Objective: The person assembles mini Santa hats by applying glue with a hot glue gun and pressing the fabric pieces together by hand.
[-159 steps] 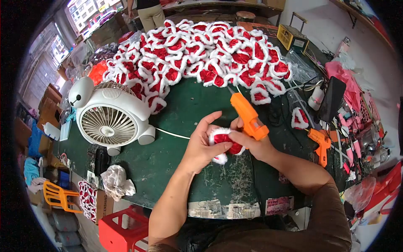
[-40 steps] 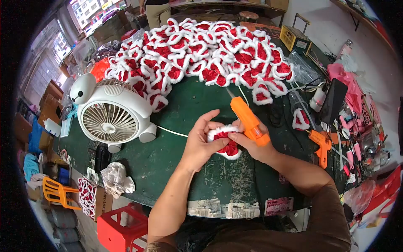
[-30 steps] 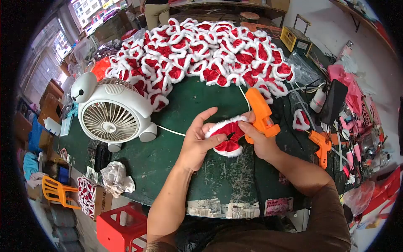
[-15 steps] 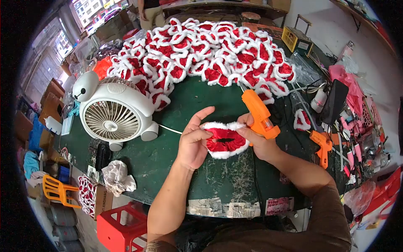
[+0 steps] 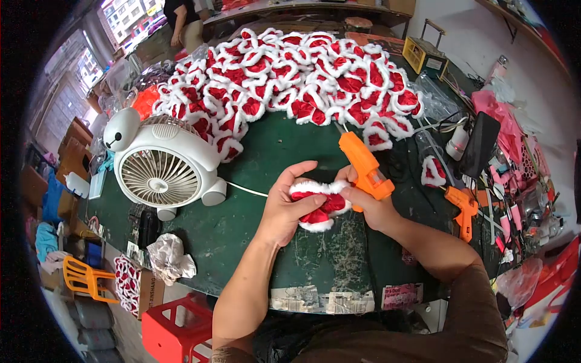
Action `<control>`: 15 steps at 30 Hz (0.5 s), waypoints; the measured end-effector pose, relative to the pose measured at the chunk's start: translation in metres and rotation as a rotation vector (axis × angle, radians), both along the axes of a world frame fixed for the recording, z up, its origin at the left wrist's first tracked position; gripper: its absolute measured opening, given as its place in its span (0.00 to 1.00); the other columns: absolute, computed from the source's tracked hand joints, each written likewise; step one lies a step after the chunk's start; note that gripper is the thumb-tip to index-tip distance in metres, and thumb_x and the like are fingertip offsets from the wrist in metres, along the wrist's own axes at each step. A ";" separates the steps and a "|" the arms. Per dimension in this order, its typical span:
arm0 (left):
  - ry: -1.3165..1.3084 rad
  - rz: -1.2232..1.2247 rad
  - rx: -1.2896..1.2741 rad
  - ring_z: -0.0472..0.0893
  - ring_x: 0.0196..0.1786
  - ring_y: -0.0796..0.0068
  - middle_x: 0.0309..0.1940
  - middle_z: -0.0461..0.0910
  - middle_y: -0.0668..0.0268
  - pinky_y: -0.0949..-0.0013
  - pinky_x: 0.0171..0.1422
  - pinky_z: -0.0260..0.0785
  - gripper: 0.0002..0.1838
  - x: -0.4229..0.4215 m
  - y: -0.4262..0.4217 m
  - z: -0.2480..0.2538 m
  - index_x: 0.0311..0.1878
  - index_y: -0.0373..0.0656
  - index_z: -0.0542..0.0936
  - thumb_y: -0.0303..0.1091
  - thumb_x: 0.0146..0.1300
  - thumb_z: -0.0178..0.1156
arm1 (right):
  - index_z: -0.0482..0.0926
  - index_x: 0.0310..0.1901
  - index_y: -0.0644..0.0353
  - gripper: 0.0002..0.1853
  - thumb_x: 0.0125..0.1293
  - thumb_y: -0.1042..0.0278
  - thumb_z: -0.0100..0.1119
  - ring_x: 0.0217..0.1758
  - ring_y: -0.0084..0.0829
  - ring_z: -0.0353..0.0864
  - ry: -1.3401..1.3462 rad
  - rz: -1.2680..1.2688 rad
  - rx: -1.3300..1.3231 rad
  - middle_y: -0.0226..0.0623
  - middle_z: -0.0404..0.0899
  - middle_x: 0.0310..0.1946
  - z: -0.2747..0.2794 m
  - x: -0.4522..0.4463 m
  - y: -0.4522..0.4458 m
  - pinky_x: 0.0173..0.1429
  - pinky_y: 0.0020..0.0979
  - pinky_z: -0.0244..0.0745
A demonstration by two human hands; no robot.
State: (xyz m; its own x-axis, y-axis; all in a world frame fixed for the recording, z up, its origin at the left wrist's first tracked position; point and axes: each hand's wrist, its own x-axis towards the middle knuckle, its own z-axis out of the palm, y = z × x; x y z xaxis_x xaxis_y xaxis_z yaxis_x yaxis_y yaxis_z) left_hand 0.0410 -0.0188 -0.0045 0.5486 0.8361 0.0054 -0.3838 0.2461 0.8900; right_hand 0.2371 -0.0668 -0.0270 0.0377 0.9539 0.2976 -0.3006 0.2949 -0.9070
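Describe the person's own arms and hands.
The left hand and right hand are bare, no ring or watch visible. A dark brown sleeve ends near the right elbow. The left forearm is uncovered; a dark marking by the frame's bottom is unclear.

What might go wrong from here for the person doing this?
The right hand holds both an orange plastic glue gun and one edge of a small red cloth piece with fluffy white trim, so its hold on either might slip. The gun points towards the large heap of fluffy red-and-white pieces; if hot, it could mark any it brushes.
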 end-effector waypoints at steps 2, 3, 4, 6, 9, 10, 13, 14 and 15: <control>0.010 0.004 -0.003 0.81 0.43 0.79 0.40 0.80 0.68 0.74 0.50 0.76 0.34 0.002 -0.001 0.002 0.67 0.41 0.68 0.15 0.57 0.66 | 0.68 0.42 0.57 0.15 0.61 0.80 0.65 0.45 0.22 0.75 0.023 0.069 0.038 0.35 0.74 0.44 0.001 -0.002 0.000 0.50 0.27 0.72; 0.010 0.000 -0.004 0.81 0.43 0.79 0.40 0.80 0.68 0.74 0.50 0.76 0.34 0.003 -0.002 0.000 0.67 0.41 0.68 0.15 0.57 0.66 | 0.69 0.44 0.57 0.16 0.61 0.78 0.67 0.42 0.20 0.74 -0.073 0.021 0.075 0.32 0.75 0.43 -0.001 -0.006 0.000 0.47 0.24 0.72; 0.032 -0.021 0.017 0.81 0.43 0.79 0.40 0.80 0.67 0.74 0.50 0.76 0.34 0.003 -0.002 -0.002 0.67 0.41 0.68 0.15 0.56 0.66 | 0.70 0.46 0.57 0.16 0.61 0.77 0.68 0.38 0.17 0.74 -0.167 -0.027 0.111 0.29 0.75 0.42 -0.003 -0.010 -0.001 0.43 0.22 0.72; 0.056 -0.045 0.038 0.82 0.43 0.79 0.40 0.80 0.67 0.74 0.49 0.76 0.35 0.003 -0.004 -0.003 0.68 0.41 0.67 0.15 0.56 0.67 | 0.71 0.46 0.58 0.16 0.62 0.76 0.68 0.39 0.17 0.75 -0.226 -0.065 0.126 0.29 0.75 0.41 -0.003 -0.012 -0.003 0.45 0.23 0.73; 0.090 -0.083 0.068 0.82 0.42 0.77 0.40 0.80 0.65 0.73 0.48 0.77 0.40 0.005 -0.006 0.001 0.70 0.41 0.64 0.14 0.54 0.67 | 0.72 0.42 0.59 0.12 0.62 0.79 0.67 0.39 0.18 0.75 -0.095 -0.045 -0.005 0.28 0.75 0.38 -0.006 -0.010 0.000 0.45 0.23 0.73; 0.091 -0.084 0.067 0.82 0.42 0.77 0.40 0.80 0.65 0.73 0.48 0.77 0.40 0.005 -0.006 0.000 0.70 0.41 0.64 0.14 0.54 0.67 | 0.72 0.42 0.59 0.12 0.62 0.79 0.67 0.39 0.18 0.75 -0.093 -0.047 -0.006 0.28 0.75 0.38 -0.005 -0.009 0.000 0.45 0.23 0.73; 0.074 -0.089 0.079 0.83 0.41 0.76 0.39 0.80 0.65 0.73 0.47 0.77 0.41 0.006 -0.006 -0.001 0.71 0.42 0.63 0.14 0.54 0.67 | 0.70 0.41 0.57 0.13 0.62 0.84 0.63 0.41 0.18 0.75 -0.099 -0.055 -0.008 0.31 0.74 0.39 -0.002 -0.006 0.001 0.44 0.24 0.73; 0.068 -0.092 0.069 0.83 0.41 0.76 0.38 0.81 0.65 0.72 0.47 0.77 0.42 0.006 -0.006 0.000 0.72 0.42 0.62 0.14 0.53 0.67 | 0.70 0.41 0.57 0.13 0.62 0.84 0.63 0.41 0.18 0.75 -0.099 -0.057 -0.008 0.31 0.74 0.39 0.000 -0.008 0.000 0.44 0.24 0.73; 0.062 -0.095 0.059 0.83 0.41 0.75 0.38 0.81 0.64 0.72 0.46 0.77 0.43 0.006 -0.006 0.001 0.72 0.42 0.61 0.13 0.53 0.67 | 0.72 0.42 0.58 0.13 0.61 0.80 0.67 0.39 0.18 0.75 -0.115 -0.055 0.024 0.28 0.75 0.37 0.004 -0.013 -0.003 0.43 0.23 0.73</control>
State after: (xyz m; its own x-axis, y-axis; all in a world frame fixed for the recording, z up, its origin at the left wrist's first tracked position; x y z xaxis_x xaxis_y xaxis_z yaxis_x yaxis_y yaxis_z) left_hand 0.0468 -0.0248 -0.0038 0.6258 0.7798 0.0169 -0.3049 0.2246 0.9255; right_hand 0.2244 -0.0694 -0.0234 0.0541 0.9438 0.3259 -0.1781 0.3303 -0.9269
